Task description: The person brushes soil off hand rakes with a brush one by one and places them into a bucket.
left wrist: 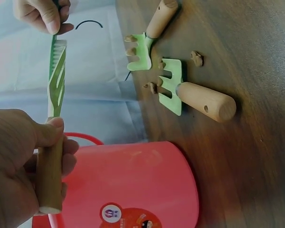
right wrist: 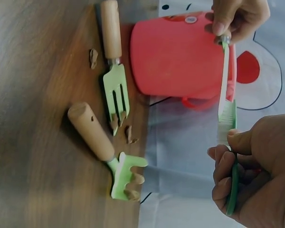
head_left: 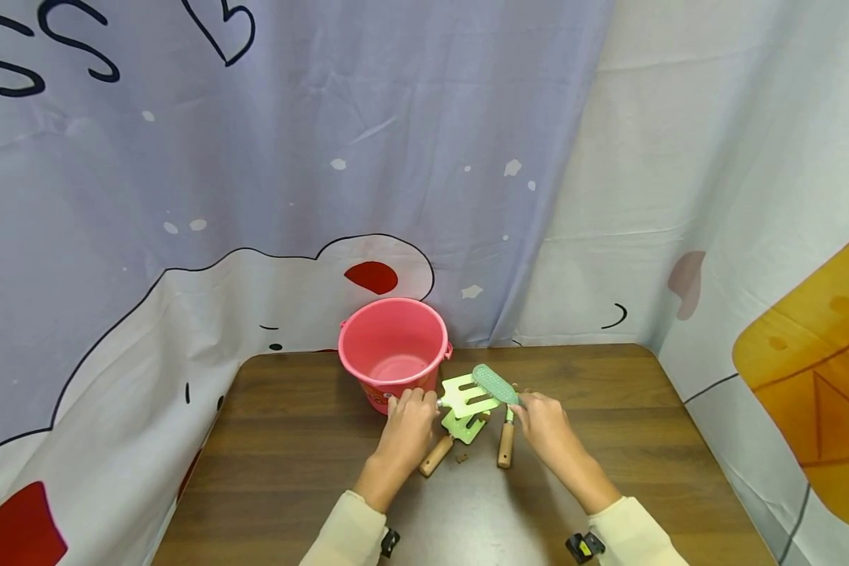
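Observation:
My left hand (head_left: 410, 428) grips the wooden handle (left wrist: 50, 178) of a light green garden hand fork (head_left: 467, 395), its slotted head pointing right. In my right hand (head_left: 543, 424) is a green brush (head_left: 494, 384), pinched between thumb and fingers. Its pale bristles (right wrist: 224, 127) meet the fork's head, raised above the table. Below them lies a second green hand fork (left wrist: 171, 88) with a wooden handle. Beside that one is a small green hand rake (right wrist: 126, 175), also wooden-handled, with brown clumps at its tines.
A pink bucket (head_left: 350, 354) stands at the back of the wooden table (head_left: 290, 472), just behind my left hand. Brown crumbs (left wrist: 196, 58) lie near the tools on the tabletop. A printed curtain (head_left: 396, 157) hangs behind the table's far edge.

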A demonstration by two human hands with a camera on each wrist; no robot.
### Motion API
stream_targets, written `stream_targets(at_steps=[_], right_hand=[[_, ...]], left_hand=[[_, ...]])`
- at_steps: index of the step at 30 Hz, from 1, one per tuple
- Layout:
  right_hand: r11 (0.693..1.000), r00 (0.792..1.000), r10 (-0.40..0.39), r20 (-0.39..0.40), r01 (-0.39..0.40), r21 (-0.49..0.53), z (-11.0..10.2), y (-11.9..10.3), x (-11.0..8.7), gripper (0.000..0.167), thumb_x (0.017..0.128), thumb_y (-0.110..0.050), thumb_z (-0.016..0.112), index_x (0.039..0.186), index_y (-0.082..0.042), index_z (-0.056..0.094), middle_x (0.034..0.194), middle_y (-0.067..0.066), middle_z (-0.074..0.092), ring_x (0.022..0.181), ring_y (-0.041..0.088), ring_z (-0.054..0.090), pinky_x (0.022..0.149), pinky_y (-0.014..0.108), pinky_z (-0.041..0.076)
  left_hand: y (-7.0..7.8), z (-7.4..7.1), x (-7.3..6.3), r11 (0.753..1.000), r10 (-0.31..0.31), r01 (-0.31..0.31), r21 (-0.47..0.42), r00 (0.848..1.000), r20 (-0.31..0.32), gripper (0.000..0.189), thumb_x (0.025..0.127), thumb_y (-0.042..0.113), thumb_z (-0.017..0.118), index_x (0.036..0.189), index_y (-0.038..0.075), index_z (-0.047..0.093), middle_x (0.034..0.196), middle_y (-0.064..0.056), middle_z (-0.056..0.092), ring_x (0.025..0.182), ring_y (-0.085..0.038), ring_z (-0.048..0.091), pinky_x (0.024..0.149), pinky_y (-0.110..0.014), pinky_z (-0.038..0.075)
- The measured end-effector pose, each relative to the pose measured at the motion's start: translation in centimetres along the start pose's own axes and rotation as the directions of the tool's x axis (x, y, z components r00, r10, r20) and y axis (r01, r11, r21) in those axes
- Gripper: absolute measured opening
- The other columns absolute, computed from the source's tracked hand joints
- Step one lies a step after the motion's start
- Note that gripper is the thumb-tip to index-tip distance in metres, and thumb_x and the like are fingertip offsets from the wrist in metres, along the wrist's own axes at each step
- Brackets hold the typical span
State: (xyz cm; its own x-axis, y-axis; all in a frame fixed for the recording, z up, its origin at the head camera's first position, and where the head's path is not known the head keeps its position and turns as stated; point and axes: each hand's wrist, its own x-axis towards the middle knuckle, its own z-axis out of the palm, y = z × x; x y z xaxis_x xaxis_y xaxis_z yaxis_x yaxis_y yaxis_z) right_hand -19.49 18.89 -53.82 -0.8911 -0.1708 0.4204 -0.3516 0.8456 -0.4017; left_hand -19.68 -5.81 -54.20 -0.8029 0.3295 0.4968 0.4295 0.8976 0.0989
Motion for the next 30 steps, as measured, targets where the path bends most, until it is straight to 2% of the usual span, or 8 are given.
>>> stream_targets(at_steps=[5,8,12,15,23,30], right_hand=[[1.0,0.999,0.028,0.017,-0.028,0.013,0.0,1.2,-0.2,0.014,0.089,-0.004,0.075,0.092,0.01,0.071,0.08,0.021,0.071,0.077,0.038,0.073,0.068,0.045,0.06],[0.997,0.996,0.08,0.043,-0.08,0.014,-0.2,2.2,-0.5,0.016,0.091,-0.004,0.073,0.095,0.011,0.071,0.084,0.025,0.072,0.081,0.042,0.073,0.072,0.049,0.06],[0.986,0.982,0.162,0.101,-0.166,0.027,-0.5,3.5,-1.0,0.019,0.094,-0.004,0.07,0.101,0.013,0.07,0.092,0.03,0.073,0.09,0.047,0.073,0.077,0.053,0.06],[0.98,0.973,0.186,0.133,-0.193,0.042,-0.7,4.1,-1.3,0.021,0.096,-0.004,0.068,0.105,0.015,0.069,0.098,0.031,0.073,0.094,0.048,0.072,0.079,0.053,0.06],[0.987,0.983,0.15,0.109,-0.156,0.045,-1.5,4.2,-1.4,0.021,0.095,-0.006,0.069,0.104,0.012,0.07,0.098,0.029,0.074,0.093,0.047,0.072,0.079,0.055,0.058],[0.994,0.993,0.086,0.08,-0.09,0.057,-2.1,2.3,-1.0,0.02,0.095,-0.006,0.07,0.104,0.011,0.071,0.102,0.028,0.074,0.096,0.045,0.073,0.082,0.055,0.058]], left_hand=[[-0.2,0.1,-0.1,1.0,-0.005,0.005,-0.002,1.0,0.01,0.018,0.084,0.014,0.08,0.089,0.008,0.065,0.085,-0.008,0.065,0.083,-0.026,0.062,0.074,-0.046,0.047],[-0.3,-0.1,-0.1,1.0,-0.006,0.006,-0.006,1.0,0.007,0.017,0.085,0.013,0.08,0.089,0.008,0.065,0.086,-0.008,0.066,0.083,-0.027,0.063,0.073,-0.046,0.046],[-0.5,-0.5,0.1,1.0,-0.005,0.005,0.004,1.0,-0.001,0.018,0.085,0.015,0.08,0.089,0.008,0.064,0.084,-0.007,0.065,0.082,-0.026,0.063,0.07,-0.043,0.045],[-0.5,-0.7,0.1,1.0,-0.008,0.008,0.01,1.0,0.003,0.019,0.085,0.017,0.081,0.089,0.008,0.065,0.083,-0.007,0.065,0.081,-0.026,0.063,0.069,-0.041,0.044],[-0.7,-0.3,-0.1,1.0,-0.006,0.006,0.0,1.0,0.0,0.016,0.085,0.015,0.079,0.087,0.008,0.064,0.085,-0.008,0.065,0.082,-0.027,0.063,0.071,-0.044,0.045],[-0.4,-0.1,-0.2,1.0,-0.005,0.005,0.009,1.0,0.017,0.019,0.085,0.018,0.08,0.087,0.008,0.064,0.082,-0.007,0.064,0.081,-0.026,0.062,0.068,-0.041,0.043]])
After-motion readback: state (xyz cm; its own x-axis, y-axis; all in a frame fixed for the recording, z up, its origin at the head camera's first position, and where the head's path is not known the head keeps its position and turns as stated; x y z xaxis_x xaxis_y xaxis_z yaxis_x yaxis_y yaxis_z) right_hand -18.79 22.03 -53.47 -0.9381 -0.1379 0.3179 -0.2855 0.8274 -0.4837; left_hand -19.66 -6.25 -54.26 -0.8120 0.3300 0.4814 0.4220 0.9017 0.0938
